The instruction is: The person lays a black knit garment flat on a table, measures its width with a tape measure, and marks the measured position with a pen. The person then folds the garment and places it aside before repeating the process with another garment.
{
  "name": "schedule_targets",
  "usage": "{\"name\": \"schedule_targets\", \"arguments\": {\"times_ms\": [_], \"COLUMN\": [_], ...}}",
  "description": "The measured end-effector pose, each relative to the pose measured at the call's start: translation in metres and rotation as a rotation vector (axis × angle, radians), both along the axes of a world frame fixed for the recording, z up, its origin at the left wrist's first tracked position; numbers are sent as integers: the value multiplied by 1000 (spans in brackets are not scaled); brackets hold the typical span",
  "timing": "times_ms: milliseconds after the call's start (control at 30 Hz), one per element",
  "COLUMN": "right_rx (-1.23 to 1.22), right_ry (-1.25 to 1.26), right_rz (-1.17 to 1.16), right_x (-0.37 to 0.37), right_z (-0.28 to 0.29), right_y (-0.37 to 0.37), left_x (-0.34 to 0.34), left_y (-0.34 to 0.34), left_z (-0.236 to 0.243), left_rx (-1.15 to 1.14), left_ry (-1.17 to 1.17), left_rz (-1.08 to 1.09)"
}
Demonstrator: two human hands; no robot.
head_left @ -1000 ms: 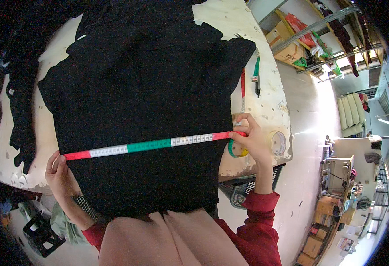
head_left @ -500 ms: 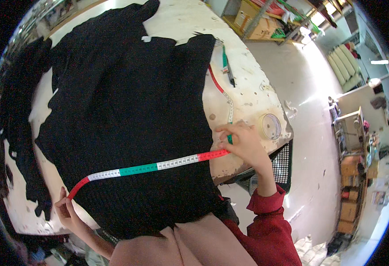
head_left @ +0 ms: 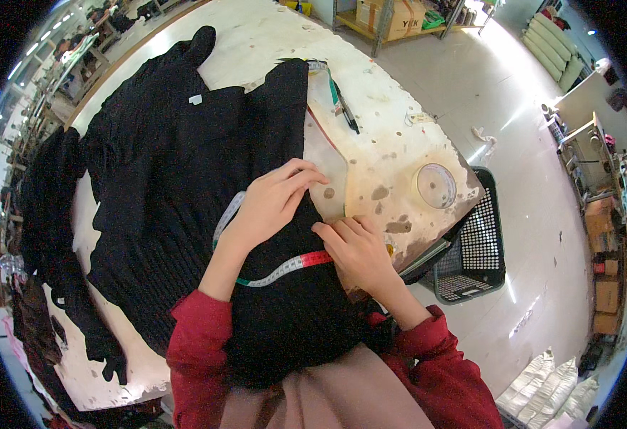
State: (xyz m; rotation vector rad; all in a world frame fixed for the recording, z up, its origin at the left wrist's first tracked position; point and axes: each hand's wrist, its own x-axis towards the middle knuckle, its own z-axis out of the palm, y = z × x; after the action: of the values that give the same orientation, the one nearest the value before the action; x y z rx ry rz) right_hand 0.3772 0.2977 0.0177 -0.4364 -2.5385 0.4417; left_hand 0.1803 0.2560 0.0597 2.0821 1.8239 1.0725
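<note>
A black ribbed knit garment [head_left: 163, 171] lies spread on the pale worktable [head_left: 399, 157]. Across its lower right part loops a tape measure [head_left: 281, 272] in red, white and green sections. My left hand [head_left: 277, 200] is over the garment's right edge, fingers bent; one end of the tape runs in behind it, and the exact grip is hidden. Close by on the right, my right hand [head_left: 360, 250] is closed on the tape's red section at the garment's edge. Past this hand, the rest of the tape trails up the table beside the garment.
A pen [head_left: 347, 118] lies at the far side near the tape's other end. A roll of clear tape [head_left: 436, 186] sits near the table's right corner. Below that corner stands a dark plastic basket [head_left: 471, 250]. Another black garment piece [head_left: 49, 214] lies at the left.
My left hand has moved from the garment's lower left edge across to the right, near my right hand. The stretched tape has slackened into a loop. My right hand has shifted slightly left.
</note>
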Motion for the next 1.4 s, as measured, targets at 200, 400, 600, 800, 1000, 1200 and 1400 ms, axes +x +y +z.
{"name": "schedule_targets", "arguments": {"times_ms": [200, 400, 600, 800, 1000, 1200, 1400], "right_rx": [-58, -230, -310, -329, -365, -298, -316], "right_ry": [-12, 34, -57, 46, 2, -8, -23], "right_rz": [-118, -134, -400, -455, -454, -473, -516], "right_x": [7, 4, -22, -34, -36, -36, -32], "right_z": [-6, 0, 15, 2, 1, 1, 2], "right_y": [-4, -7, 2, 11, 9, 5, 6], "left_x": [-23, -27, -23, -21, -24, -16, -8], "left_y": [6, 4, 5, 4, 2, 4, 1], "left_z": [-30, -30, -31, -32, -35, -38, -42], "left_rx": [-151, -197, -111, -86, -150, -101, -89], "left_ry": [-116, -178, -169, -226, -115, 67, 85], "left_rz": [-70, -72, -65, -69, -76, -92, -64]}}
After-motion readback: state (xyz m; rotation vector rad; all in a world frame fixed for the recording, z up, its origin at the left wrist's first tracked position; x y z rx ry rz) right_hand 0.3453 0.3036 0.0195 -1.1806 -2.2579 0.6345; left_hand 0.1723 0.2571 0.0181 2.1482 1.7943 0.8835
